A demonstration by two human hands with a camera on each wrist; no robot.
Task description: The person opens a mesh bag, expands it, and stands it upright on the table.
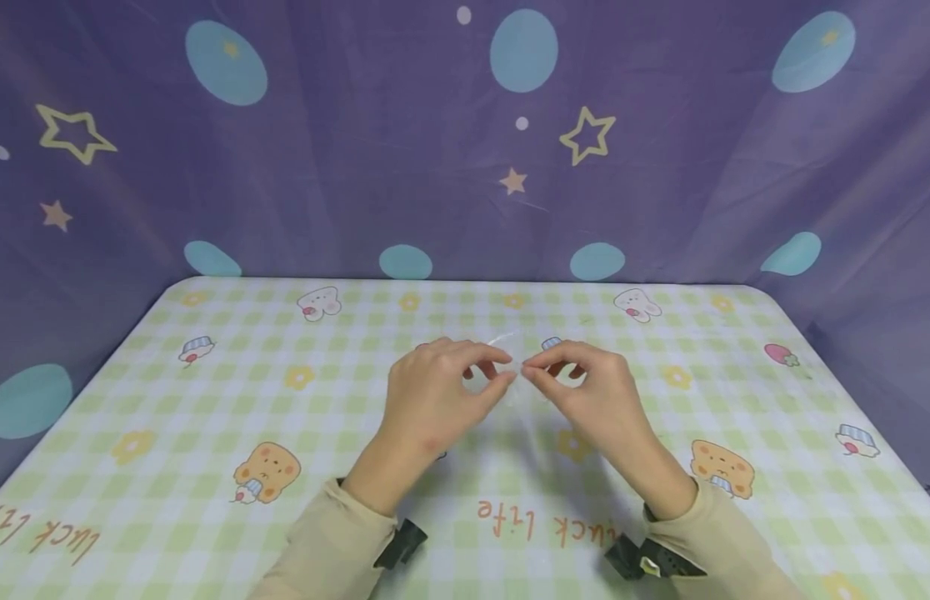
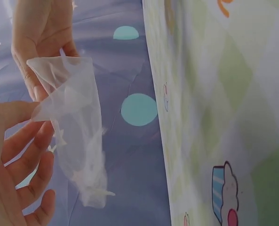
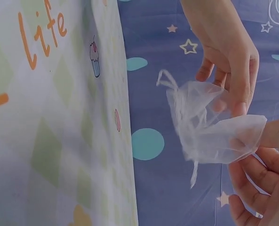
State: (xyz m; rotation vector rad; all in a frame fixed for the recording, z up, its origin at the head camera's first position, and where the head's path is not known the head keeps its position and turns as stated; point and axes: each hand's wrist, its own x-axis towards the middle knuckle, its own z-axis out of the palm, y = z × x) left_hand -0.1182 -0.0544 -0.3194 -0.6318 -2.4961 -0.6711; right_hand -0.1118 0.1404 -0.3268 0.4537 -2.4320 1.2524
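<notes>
Between the two hands is a sheer white drawstring pouch (image 2: 83, 136), see-through and barely visible in the head view. My left hand (image 1: 438, 387) pinches one corner between thumb and forefinger, its other fingers loosely bent. Across from it, my right hand (image 1: 588, 379) pinches the opposite corner the same way, the fingertips of both hands close together. In the right wrist view, the pouch (image 3: 195, 122) bunches up at its far side, where thin cord ends (image 3: 194, 174) stick out. The pouch is held up over the table.
A green-and-white checked cloth (image 1: 345, 425) with cartoon prints covers the table. Behind it hangs a purple curtain (image 1: 427, 150) with stars and teal ovals. Each sleeve carries a dark wrist strap (image 1: 401, 544) at the cuff.
</notes>
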